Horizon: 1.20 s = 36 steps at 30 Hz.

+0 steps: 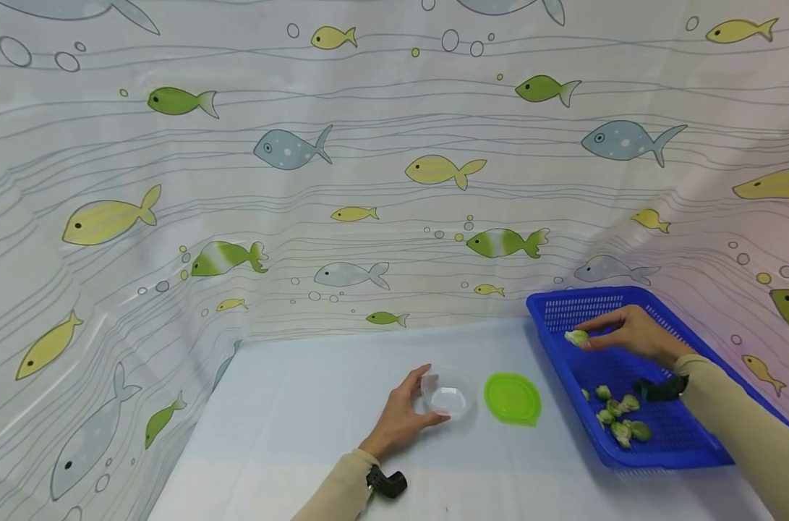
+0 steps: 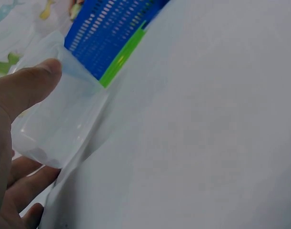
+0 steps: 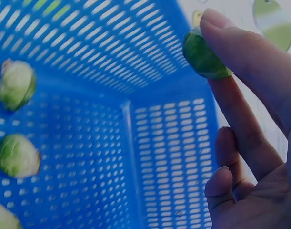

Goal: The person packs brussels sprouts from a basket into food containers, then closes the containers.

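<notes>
My left hand (image 1: 402, 414) holds a clear plastic container (image 1: 449, 399) on the table, thumb on the near side and fingers on the far side. In the left wrist view the thumb lies along the wall of that container (image 2: 64, 114). Over the blue basket (image 1: 667, 434), my right hand (image 1: 635, 334) pinches a Brussels sprout (image 1: 576, 337) between thumb and fingertips. The right wrist view shows the held Brussels sprout (image 3: 205, 56) as green, close to the basket's rim. Several more Brussels sprouts (image 1: 620, 407) lie in the near left part of the basket.
A bright green lid (image 1: 513, 399) lies flat on the white table (image 1: 290, 405) between the container and the basket. Behind stands a fish-patterned curtain (image 1: 394, 239), which also runs along both sides. The basket has raised, slotted walls.
</notes>
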### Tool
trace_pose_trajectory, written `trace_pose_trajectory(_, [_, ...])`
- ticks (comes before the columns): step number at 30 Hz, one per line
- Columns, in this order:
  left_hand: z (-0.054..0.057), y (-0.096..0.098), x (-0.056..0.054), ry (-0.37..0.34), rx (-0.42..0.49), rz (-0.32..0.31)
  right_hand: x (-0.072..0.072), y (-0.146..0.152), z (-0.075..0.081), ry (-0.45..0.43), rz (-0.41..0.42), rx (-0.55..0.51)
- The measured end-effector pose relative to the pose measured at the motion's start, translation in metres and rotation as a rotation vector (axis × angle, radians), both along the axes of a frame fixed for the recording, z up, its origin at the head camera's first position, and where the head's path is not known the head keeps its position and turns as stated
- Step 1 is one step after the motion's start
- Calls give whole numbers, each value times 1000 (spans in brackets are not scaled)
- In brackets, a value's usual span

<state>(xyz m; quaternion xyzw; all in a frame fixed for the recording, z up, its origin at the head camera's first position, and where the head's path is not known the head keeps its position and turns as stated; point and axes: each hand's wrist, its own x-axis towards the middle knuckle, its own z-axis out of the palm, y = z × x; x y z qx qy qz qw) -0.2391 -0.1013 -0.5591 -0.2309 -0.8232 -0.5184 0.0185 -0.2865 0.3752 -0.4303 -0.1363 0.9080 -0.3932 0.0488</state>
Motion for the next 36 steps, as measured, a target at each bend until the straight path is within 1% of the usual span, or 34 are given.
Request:
trace_pose_trajectory(8, [1,0,-1,10,-15,-1,-1,-15,17,4,3,-23])
trace_pose_trajectory(16, [1,-1,-1,-4,-11,-3,-1,-36,26,5,1,-52])
trace_pose_trajectory(23, [1,-2,0,-19,-3,-7,-5,-57,28,22,36,-62])
trace_pose_trajectory(28, [2,-3,0,-17,1,-6,-8,-73,27,22,62,-72])
trace_pose_trajectory(33, [2,-2,1,-17,-8,-9,-10,-92,27,10,92,-118])
trace_pose_trajectory(36, [2,-2,2,-21,-12,-6,-12,-105,24,-3,119,-156])
